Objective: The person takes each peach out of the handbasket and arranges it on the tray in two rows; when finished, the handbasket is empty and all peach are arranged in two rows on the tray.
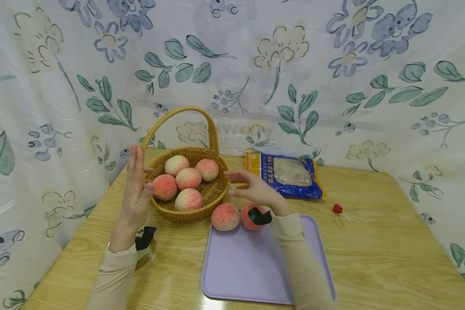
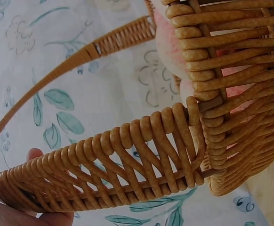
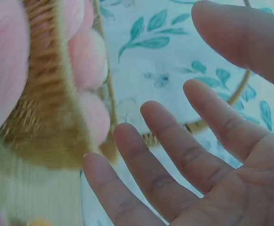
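Observation:
A wicker basket (image 1: pixel 201 213) with a tall arched handle (image 1: pixel 178 111) holds several round pink-and-cream peaches (image 1: pixel 188 178). Beside its left rim stands my left hand (image 1: pixel 133 198), fingers straight and upright, thumb toward the rim. In the left wrist view that hand shows only at the lower corner, its fingertips (image 2: pixel 35 153) right at the handle's edge. My right hand (image 1: pixel 252 187) reaches to the basket's right rim, above the tray's back edge. The right wrist view shows its palm empty and fingers spread, with the basket (image 3: pixel 57 141) beyond the fingertips.
Two more peaches (image 1: pixel 225 216) sit at the back of a lilac tray (image 1: pixel 248 267), one partly behind the right wrist. A blue-and-yellow orecchiette bag (image 1: pixel 292 172) lies behind; a red lollipop (image 1: pixel 338 209) is to the right. Below the left wrist, a clear round container (image 1: pixel 145 258) is half hidden.

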A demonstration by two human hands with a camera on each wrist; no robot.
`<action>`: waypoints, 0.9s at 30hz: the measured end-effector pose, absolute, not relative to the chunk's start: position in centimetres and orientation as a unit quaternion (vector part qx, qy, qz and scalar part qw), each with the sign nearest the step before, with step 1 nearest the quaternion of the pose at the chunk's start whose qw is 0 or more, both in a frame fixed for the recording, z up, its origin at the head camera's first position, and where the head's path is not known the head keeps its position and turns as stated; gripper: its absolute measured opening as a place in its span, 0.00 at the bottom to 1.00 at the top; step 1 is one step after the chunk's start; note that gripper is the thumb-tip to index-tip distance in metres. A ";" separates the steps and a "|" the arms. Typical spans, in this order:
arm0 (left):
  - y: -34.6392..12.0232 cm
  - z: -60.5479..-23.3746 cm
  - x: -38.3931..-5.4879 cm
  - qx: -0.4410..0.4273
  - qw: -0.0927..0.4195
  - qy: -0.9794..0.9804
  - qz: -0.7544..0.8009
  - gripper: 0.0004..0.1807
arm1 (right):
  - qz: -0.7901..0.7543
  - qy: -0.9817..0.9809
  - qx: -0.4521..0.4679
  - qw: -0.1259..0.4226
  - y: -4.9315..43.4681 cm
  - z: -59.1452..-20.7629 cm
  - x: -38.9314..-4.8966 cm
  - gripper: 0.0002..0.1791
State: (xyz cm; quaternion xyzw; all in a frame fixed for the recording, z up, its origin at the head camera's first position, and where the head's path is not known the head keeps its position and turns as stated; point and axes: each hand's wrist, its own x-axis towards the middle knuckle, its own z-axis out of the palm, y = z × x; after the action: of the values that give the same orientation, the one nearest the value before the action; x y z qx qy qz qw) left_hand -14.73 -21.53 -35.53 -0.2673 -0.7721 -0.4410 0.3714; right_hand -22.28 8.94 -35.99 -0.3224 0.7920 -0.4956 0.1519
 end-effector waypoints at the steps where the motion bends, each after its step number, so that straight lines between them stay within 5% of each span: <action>1: -21.5 -35.5 -14.8 -0.268 0.371 -0.772 -0.441 0.44 | -0.494 0.791 -0.326 0.154 8.4 -35.8 -22.4 0.28; 16: -21.4 -35.8 -14.7 -0.262 0.364 -0.776 -0.443 0.43 | -0.420 0.789 -0.376 0.242 0.3 -36.3 -24.3 0.27; 27: -21.4 -35.5 -14.7 -0.257 0.368 -0.778 -0.440 0.42 | -0.324 0.837 -0.369 0.242 -2.4 -36.9 -24.1 0.30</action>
State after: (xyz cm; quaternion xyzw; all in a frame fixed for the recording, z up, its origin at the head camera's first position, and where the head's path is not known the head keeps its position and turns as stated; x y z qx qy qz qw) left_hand -14.67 -21.37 -35.54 -0.2575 -0.7777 -0.4402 0.3675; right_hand -24.13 -2.36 -36.89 -0.3689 0.8368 -0.3243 0.2419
